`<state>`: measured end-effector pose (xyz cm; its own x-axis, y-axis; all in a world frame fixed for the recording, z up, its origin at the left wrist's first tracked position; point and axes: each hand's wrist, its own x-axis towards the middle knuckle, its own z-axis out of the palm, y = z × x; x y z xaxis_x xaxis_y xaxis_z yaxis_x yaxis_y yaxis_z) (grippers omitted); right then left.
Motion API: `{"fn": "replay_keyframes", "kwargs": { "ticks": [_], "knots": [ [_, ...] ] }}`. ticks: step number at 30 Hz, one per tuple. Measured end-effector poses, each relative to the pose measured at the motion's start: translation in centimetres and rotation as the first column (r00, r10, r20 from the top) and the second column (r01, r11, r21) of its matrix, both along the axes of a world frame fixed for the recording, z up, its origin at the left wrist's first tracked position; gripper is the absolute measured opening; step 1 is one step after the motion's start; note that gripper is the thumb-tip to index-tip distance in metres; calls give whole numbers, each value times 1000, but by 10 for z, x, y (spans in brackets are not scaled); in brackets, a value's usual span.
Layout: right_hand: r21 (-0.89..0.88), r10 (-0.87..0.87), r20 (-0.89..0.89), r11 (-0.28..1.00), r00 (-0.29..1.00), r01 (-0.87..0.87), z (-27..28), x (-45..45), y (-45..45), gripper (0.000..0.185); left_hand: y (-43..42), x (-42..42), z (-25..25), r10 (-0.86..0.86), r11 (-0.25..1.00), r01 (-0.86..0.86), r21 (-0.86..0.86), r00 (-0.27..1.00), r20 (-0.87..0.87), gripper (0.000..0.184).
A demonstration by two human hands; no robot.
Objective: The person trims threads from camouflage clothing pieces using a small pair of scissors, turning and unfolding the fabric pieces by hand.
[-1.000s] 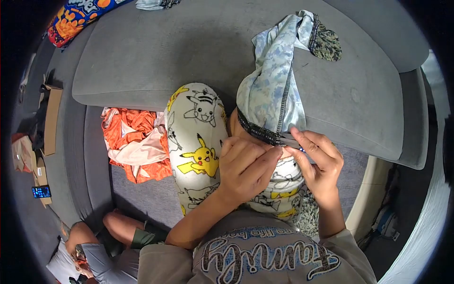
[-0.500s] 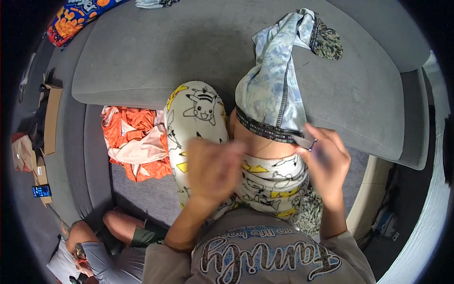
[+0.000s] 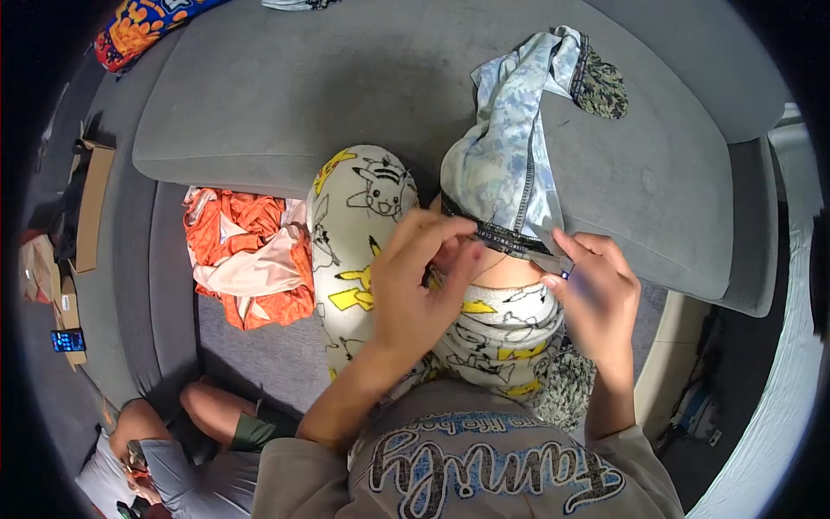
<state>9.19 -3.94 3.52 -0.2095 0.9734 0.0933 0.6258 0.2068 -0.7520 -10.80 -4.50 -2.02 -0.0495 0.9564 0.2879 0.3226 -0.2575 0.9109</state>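
Observation:
A light blue camouflage garment (image 3: 501, 164) is draped over my right knee, its dark lettered waistband (image 3: 506, 238) lying across bare skin above rolled-up patterned trousers (image 3: 510, 324). At the left part of that band, my left hand (image 3: 419, 281) has its thumb and forefinger closed on the edge; any thread between them is too fine to make out. My right hand (image 3: 601, 290) is closed around a small pointed metal tool, apparently thread snips (image 3: 550, 259). Its blade lies against the right part of the band. My palm hides most of the handle.
A grey sofa seat (image 3: 346, 95) is in front of me. Orange and pale cloth (image 3: 251, 259) lies left of my knee. A snack bag (image 3: 143, 35) is at the far left, above an open cardboard box (image 3: 93, 208) and a phone (image 3: 67, 340). Another person's legs (image 3: 216, 415) show at lower left.
My left hand has moved up and right from above my lap to the waistband, and its fingers have closed there. The right hand stays by the band with the snips.

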Motion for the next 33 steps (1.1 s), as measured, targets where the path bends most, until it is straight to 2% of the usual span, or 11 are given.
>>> {"fn": "replay_keyframes", "kwargs": {
  "ticks": [1, 2, 4, 5, 7, 11, 13, 14, 17, 25, 33],
  "knots": [
    [50, -12, 59, 999, 998, 9, 1, 0, 0, 41, -7, 5, -5, -31, 982, 69, -179, 978, 206, 25],
    [72, -34, 52, 997, 998, 30, 0, 0, 0, 42, -12, 7, -10, -34, 981, 72, -178, 977, 209, 25],
    [73, -41, 37, 997, 998, 38, -2, 0, 2, 42, -19, 11, -18, 60, 932, 107, -347, 897, 439, 31],
    [73, -43, 19, 997, 999, 41, -3, 0, 4, 43, -20, 13, -18, 62, 931, 108, -350, 896, 440, 31],
    [79, -25, 13, 997, 1000, 24, -8, -6, 8, 43, -20, 17, -18, 117, 959, 122, -257, 655, 747, 38],
    [58, -15, -12, 998, 1000, 16, -14, -11, 10, 43, 2, 11, 4, 100, 987, -15, -162, 845, 526, 33],
    [61, -27, -33, 998, 999, 29, -17, -9, 9, 43, 19, 3, 17, 19, 999, -20, 44, 1000, 10, 31],
    [59, -25, -41, 998, 999, 28, -18, -8, 8, 42, 26, 1, 17, -3, 995, 7, 97, 999, -45, 26],
    [58, -19, -39, 998, 999, 22, -16, -7, 9, 42, 29, 1, 4, -128, 986, 135, 95, 989, -75, 21],
    [98, 28, 6, 995, 1000, -29, -8, -14, 3, 42, 3, 3, 1, -48, 988, 46, 148, 999, 12, 16],
    [342, 60, 151, 933, 987, -109, -9, -21, 12, 38, -9, 3, -8, 1, 964, -4, 266, 1000, 14, 15]
  ]
}}
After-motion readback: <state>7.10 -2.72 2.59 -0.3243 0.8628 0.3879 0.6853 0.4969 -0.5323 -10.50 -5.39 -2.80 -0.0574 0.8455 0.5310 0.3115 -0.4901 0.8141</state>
